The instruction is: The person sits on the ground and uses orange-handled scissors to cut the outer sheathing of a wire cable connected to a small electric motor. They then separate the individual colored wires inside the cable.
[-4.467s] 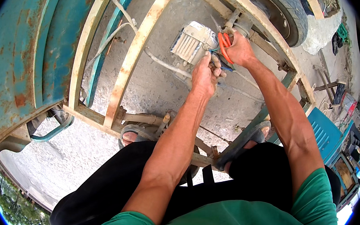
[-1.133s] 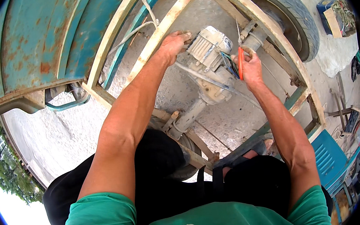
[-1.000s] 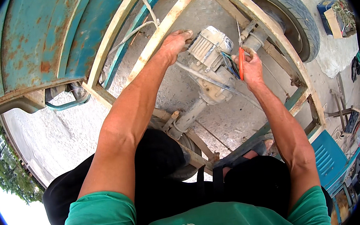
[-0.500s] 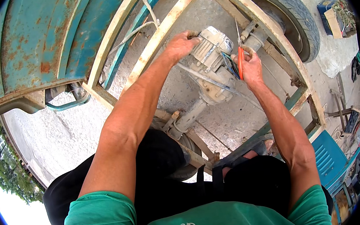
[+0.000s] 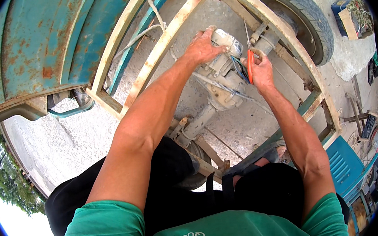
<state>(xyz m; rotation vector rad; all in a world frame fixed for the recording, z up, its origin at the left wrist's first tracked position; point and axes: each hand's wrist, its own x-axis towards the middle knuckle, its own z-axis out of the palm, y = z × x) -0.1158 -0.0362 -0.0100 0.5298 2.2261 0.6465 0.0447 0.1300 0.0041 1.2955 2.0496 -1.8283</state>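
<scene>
Honestly, the motor (image 5: 229, 40) is best steadied by the left hand (image 5: 203, 48), fingers apart, orange-handled tool (image 5: 251, 67) clamped in the right hand (image 5: 262, 71).

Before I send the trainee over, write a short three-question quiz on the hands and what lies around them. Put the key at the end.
1. True or false: the left hand is on the motor.

2. What does the right hand hold?
A. A hammer
B. An orange-handled tool
C. A paintbrush

3. Fill the gap: in the picture, the tyre is to the ____ of the motor.

Key: 1. True. 2. B. 3. Right.
</scene>
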